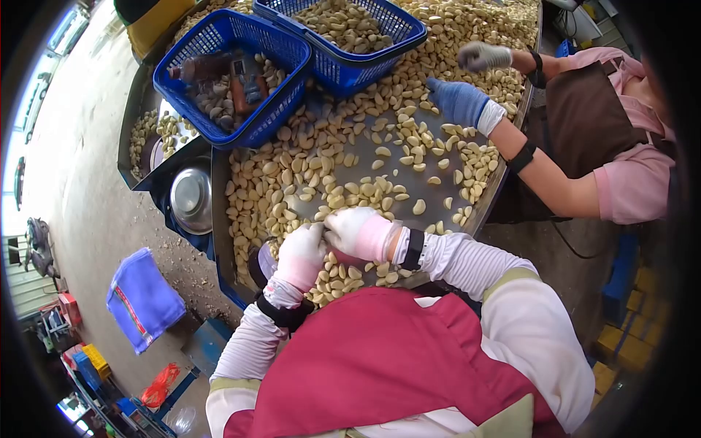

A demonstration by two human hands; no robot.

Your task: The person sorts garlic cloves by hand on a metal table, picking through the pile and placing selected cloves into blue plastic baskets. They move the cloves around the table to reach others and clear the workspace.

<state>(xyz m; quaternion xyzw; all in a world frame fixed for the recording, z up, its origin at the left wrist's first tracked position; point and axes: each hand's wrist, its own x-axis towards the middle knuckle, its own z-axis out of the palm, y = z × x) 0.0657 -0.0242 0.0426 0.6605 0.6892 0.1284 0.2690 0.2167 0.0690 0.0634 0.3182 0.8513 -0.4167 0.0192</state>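
Note:
My left hand (302, 254), in a white and pink glove, is closed with the fingertips pinched together. My right hand (363, 233), gloved the same way, is also closed, and its fingertips meet the left ones just above the near part of the metal table. What the fingers hold, if anything, is hidden by the gloves. Pale, curved pieces that look like garlic cloves (255, 191) lie all around both hands. Close by the left wrist is a purple round-edged object (263, 263), partly covered. A reddish-pink surface (349, 259) shows below the right hand.
Two blue baskets (169, 82) (343, 60) of cloves stand at the far side; the left one also holds bottles. A co-worker's blue-gloved hand (461, 102) and white-gloved hand (483, 56) reach over the table's right. A metal bowl (191, 193) and purple stool (146, 296) are left.

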